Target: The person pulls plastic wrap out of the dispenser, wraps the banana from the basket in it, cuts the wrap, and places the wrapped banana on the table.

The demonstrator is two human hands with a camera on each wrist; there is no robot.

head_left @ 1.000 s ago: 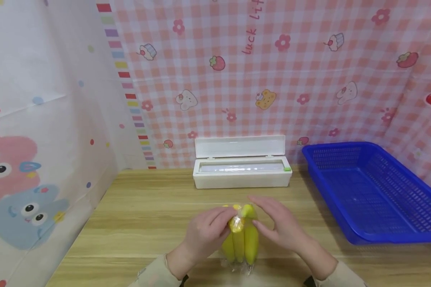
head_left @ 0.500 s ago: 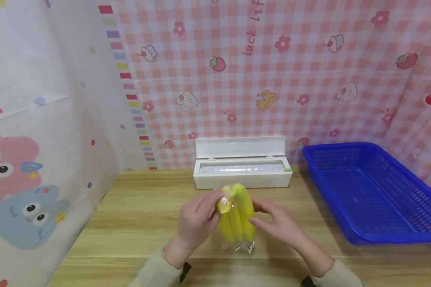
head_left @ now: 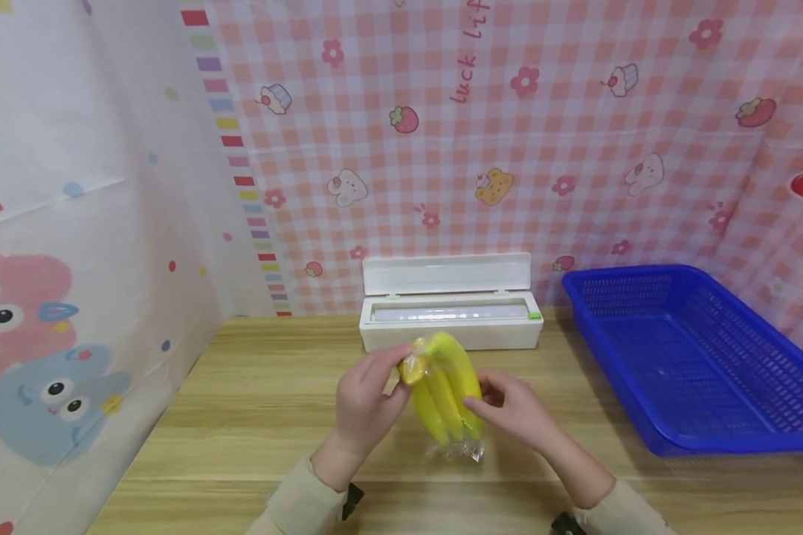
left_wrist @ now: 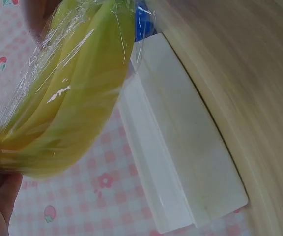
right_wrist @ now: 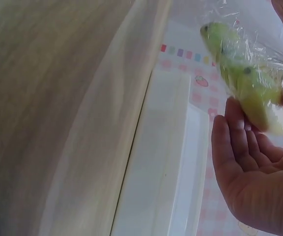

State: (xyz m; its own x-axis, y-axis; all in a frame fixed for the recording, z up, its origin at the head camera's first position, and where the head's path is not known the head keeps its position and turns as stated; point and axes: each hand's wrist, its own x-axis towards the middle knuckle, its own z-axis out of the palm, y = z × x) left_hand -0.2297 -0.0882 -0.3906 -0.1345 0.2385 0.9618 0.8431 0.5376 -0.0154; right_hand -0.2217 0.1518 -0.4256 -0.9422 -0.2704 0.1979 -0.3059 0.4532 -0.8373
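Note:
A bunch of yellow bananas (head_left: 450,405) wrapped in clear cling film is held up over the table, in front of the white box. My left hand (head_left: 366,405) pinches the stem end between thumb and fingers. On the other side my right hand (head_left: 523,410) has its thumb against the outer banana, with fingers behind it. Crinkled film (head_left: 465,448) sticks out past the lower tips. In the left wrist view the film stretches shiny across the bananas (left_wrist: 85,88). Greenish, dark-dotted banana tips (right_wrist: 249,73) show through film in the right wrist view.
Behind the bananas stands a white cling film dispenser (head_left: 451,336), lid raised, a film roll (head_left: 451,312) inside and a green slider at its right end. A blue plastic basket (head_left: 642,386) sits at the right. Patterned cloth (head_left: 401,163) hangs around the wooden table (head_left: 241,416).
Both hands have raised the bananas off the tabletop and tilted them, stem end toward the left. My right thumb and fingers have come onto the bananas' right side.

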